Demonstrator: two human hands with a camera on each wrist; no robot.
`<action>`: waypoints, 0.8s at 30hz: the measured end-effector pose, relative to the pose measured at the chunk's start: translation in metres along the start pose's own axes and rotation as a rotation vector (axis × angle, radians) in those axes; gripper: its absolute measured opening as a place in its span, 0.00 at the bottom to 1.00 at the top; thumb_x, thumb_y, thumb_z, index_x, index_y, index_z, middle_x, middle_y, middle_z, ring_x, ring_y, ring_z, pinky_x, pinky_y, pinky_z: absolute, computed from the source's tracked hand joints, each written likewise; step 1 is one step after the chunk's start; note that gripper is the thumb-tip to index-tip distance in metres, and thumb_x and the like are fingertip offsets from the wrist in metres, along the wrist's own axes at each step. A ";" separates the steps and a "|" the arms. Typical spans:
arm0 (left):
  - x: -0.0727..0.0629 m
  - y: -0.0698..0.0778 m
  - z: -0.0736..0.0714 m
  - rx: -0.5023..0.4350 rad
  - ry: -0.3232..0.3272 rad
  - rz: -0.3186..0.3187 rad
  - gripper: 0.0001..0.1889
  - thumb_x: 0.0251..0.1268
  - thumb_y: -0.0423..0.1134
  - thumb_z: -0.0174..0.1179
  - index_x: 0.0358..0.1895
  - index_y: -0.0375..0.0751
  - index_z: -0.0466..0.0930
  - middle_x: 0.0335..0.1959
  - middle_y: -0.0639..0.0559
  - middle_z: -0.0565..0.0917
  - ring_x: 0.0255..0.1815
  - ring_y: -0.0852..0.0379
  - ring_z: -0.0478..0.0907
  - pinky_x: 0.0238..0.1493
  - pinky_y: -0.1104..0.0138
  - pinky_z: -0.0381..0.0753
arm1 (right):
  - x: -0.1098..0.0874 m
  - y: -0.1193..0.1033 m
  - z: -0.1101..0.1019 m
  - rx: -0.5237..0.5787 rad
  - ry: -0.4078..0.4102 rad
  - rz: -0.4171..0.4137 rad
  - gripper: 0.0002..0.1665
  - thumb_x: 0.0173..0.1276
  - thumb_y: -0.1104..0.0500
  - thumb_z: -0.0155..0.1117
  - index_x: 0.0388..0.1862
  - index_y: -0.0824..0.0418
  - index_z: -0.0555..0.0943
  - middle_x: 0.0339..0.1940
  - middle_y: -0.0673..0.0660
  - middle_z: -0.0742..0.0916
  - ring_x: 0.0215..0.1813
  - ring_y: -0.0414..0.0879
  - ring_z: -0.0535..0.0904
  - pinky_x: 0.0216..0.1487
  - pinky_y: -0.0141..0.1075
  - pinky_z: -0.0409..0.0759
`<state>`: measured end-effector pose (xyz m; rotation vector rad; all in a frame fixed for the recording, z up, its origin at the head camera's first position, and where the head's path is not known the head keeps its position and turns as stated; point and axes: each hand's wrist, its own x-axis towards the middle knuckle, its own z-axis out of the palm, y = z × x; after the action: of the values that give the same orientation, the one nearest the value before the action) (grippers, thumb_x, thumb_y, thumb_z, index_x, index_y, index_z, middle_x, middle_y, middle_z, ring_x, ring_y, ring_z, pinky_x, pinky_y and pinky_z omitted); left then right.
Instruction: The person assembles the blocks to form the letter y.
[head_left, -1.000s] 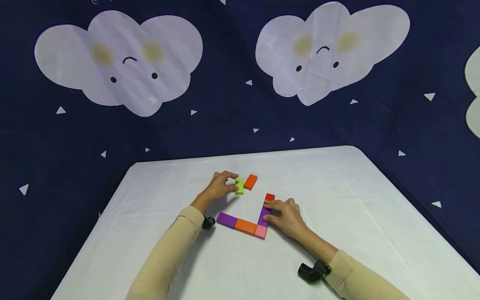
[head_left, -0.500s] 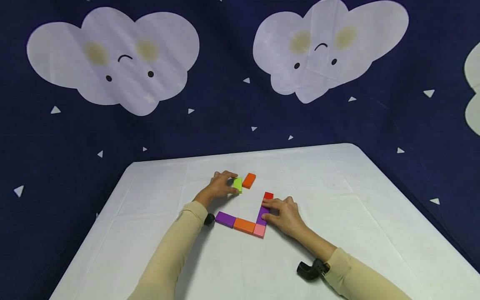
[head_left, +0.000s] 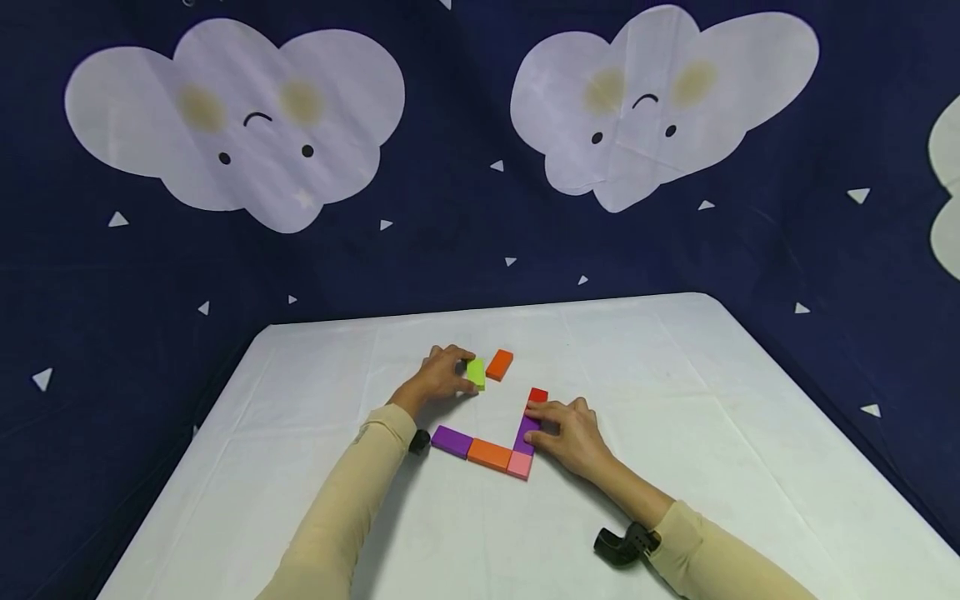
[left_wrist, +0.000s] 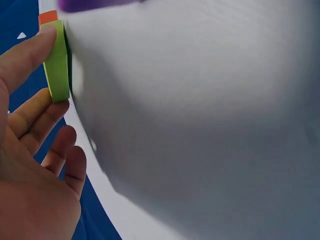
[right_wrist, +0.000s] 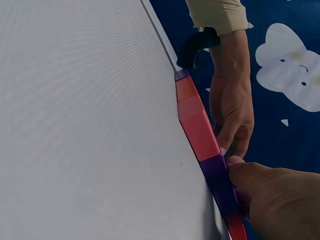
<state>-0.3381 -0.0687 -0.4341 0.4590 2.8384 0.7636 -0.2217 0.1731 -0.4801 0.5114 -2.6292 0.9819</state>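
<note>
My left hand (head_left: pixel 438 375) pinches a lime-green block (head_left: pixel 476 374) between thumb and fingers at the far side of the white table. In the left wrist view the thumb lies at one end of the green block (left_wrist: pixel 57 65) and fingers touch the other. My right hand (head_left: pixel 573 433) holds a purple block (head_left: pixel 523 442) with thumb and index finger, the index fingertip by its joint with a red block (head_left: pixel 538 396). Past the purple block's near end sits a pink block (head_left: pixel 519 465). An orange block (head_left: pixel 489 455) and another purple block (head_left: pixel 452 442) continue leftward, making an L.
A loose orange block (head_left: pixel 499 365) lies just right of the green block, apart from the L. The white table (head_left: pixel 675 375) has a far edge against a dark blue cloth (head_left: pixel 450 258) with clouds. Each wrist wears a black camera (head_left: pixel 622 546).
The left hand and the green block have shifted slightly left, leaving a small gap to the loose orange block. The right hand and the L of blocks stay put.
</note>
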 end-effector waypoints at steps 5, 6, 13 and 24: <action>-0.007 -0.002 -0.011 -0.047 0.035 0.007 0.33 0.48 0.45 0.71 0.62 0.47 0.73 0.64 0.51 0.72 0.58 0.51 0.63 0.63 0.56 0.62 | 0.000 -0.002 0.000 -0.003 0.005 -0.007 0.23 0.50 0.50 0.74 0.47 0.51 0.86 0.51 0.47 0.86 0.36 0.40 0.63 0.40 0.36 0.57; -0.009 -0.002 -0.014 -0.061 0.041 0.012 0.33 0.48 0.45 0.71 0.62 0.47 0.73 0.63 0.51 0.73 0.57 0.51 0.63 0.62 0.56 0.63 | 0.000 -0.002 0.000 -0.006 0.006 -0.006 0.23 0.50 0.50 0.74 0.47 0.51 0.86 0.51 0.47 0.86 0.36 0.40 0.63 0.40 0.36 0.57; -0.029 -0.001 -0.034 -0.102 0.090 0.054 0.34 0.48 0.44 0.71 0.62 0.46 0.72 0.61 0.50 0.74 0.54 0.51 0.65 0.53 0.58 0.68 | 0.000 -0.003 -0.001 -0.016 -0.004 -0.006 0.23 0.51 0.49 0.74 0.48 0.51 0.85 0.52 0.48 0.86 0.35 0.40 0.63 0.39 0.36 0.57; -0.067 0.008 -0.042 -0.126 0.110 0.093 0.34 0.48 0.44 0.72 0.62 0.47 0.73 0.58 0.51 0.76 0.53 0.51 0.64 0.50 0.59 0.70 | 0.000 -0.002 -0.001 -0.023 -0.001 -0.015 0.23 0.51 0.48 0.73 0.48 0.51 0.85 0.52 0.47 0.86 0.36 0.40 0.64 0.39 0.36 0.57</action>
<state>-0.2828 -0.1039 -0.3889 0.5483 2.8627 1.0085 -0.2201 0.1723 -0.4781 0.5263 -2.6308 0.9458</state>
